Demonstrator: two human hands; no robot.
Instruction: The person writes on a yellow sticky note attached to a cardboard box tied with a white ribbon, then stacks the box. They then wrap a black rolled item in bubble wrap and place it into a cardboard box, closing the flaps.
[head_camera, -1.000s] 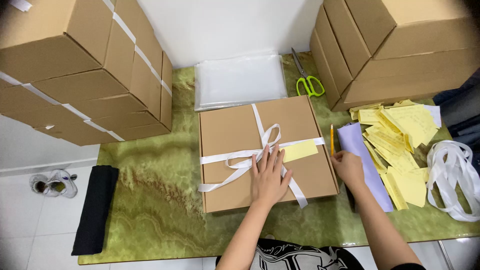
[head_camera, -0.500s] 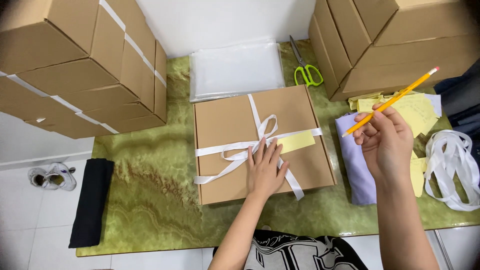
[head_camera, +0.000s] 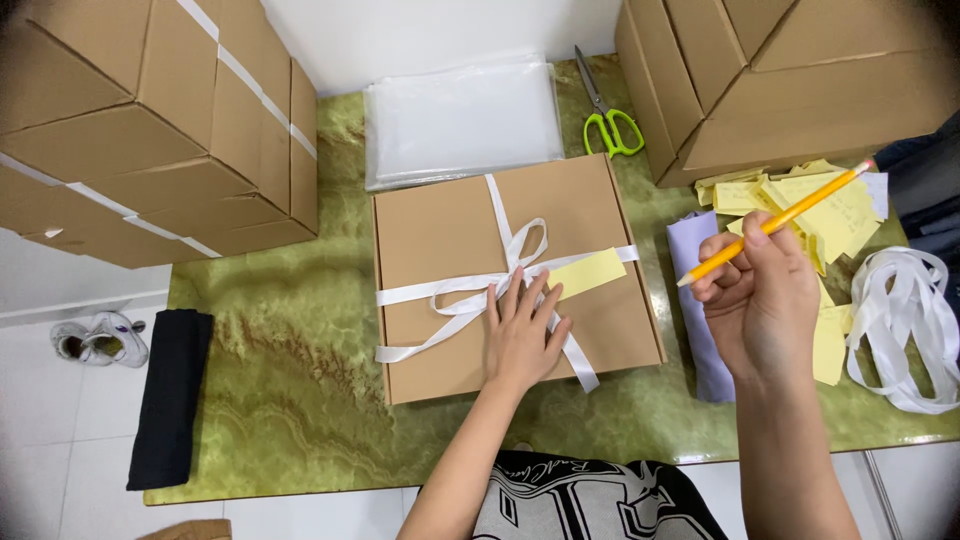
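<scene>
A flat brown cardboard box lies on the green marbled table, tied with a white ribbon in a bow. A blank yellow slip is tucked under the ribbon. My left hand rests flat on the box lid, fingers spread over the ribbon just left of the slip. To the right of the box my right hand is raised above a lilac sheet and grips a yellow pencil, its tip pointing down-left.
Stacks of brown cartons stand at the back left and back right. Clear plastic bags and green-handled scissors lie behind the box. Yellow slips and loose white ribbon lie at right. A black cloth hangs off the left edge.
My right hand picked the pencil up from beside the box and lifted it, then turned it into a writing grip. My left hand stayed on the lid.
</scene>
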